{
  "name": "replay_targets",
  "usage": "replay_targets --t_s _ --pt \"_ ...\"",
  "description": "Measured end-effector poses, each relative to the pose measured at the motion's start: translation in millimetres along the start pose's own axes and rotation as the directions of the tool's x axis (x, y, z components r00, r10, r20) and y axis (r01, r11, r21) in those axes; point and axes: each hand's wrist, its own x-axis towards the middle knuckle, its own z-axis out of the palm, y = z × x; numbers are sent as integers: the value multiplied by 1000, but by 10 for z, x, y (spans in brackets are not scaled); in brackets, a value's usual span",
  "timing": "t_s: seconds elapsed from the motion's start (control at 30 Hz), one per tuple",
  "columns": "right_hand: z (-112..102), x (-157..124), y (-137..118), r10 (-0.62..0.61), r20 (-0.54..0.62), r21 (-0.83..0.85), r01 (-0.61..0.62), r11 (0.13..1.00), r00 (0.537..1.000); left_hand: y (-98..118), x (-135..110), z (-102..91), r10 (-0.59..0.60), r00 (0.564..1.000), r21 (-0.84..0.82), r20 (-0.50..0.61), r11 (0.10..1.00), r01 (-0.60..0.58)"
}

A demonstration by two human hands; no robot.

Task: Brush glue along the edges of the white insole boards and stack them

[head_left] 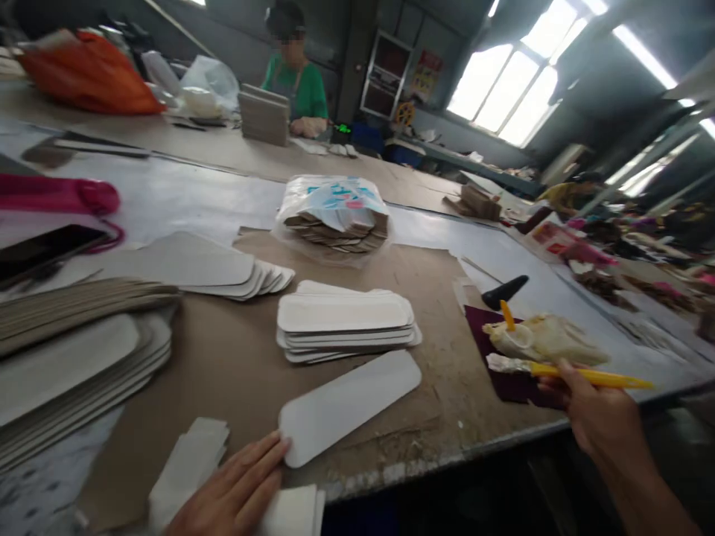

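Right hand (606,417) is gripping a yellow brush (541,369) (whitish at the bristles) near the front edge of the worktop (436,222). Left hand (237,484), lying open, is touching a white panel (349,409) near that edge

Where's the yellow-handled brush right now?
At the right of the head view: the yellow-handled brush is in the right hand, its bristle end over the maroon sheet, just below the lumpy pale bundle in the picture.

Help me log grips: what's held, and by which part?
The right hand holds the brush by its yellow handle. The left hand touches a white panel at one end; any grip is unclear.
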Motion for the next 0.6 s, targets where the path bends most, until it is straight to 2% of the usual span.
replay_targets --t_s 0.03,0.07,0.13,0.2,0.3,0.37,0.47,0.6 --pt "98 -214 -20 56 79 61 -61 996 995 14 10 -43 1 1000 0 -19 1000 -1" --pt "202 -450 -49 61 167 102 -79 992 984 23 31 -76 -35 999 -2 -8 999 35" --pt "423 -944 -132 61 413 98 -111 989 909 37 79 -121 -62 998 -12 9 998 62" --pt "659 -1385 -228 14 564 114 -95 989 826 49 109 -148 -58 998 -27 1 998 58" --pt "985 -1825 -331 -34 711 149 -104 983 702 56 113 -170 -16 1000 -47 -20 999 15" --pt "1131 -1966 -346 -62 759 163 -96 982 648 57 105 -172 -2 1000 -59 2 998 2" --pt "1210 -2020 -325 -88 776 141 -35 989 625 63 96 -158 -29 1000 -75 7 997 30" --pt "1180 -2019 -353 -85 752 82 35 996 653 63 109 -144 -54 998 -69 -16 996 52"
